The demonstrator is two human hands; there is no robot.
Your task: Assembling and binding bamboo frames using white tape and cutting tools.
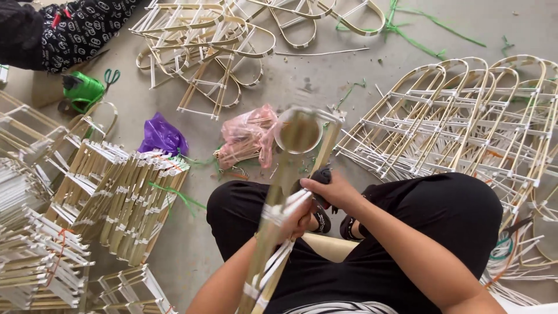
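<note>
**Bamboo frame held over the lap**

While it blurs with motion, the bamboo frame [290, 192] runs its long axis from the lower middle of the view up and away to a looped end above the knees. Nearest it, the left hand [296, 218] is wrapped round its slats at mid-length; the right hand [332, 192], just beside, is closed on a dark tool [319, 174]. Arched frames [465, 116] lie stacked to the right, flat bundles [122, 192] to the left, a green spool [84, 90] farther off.
</note>
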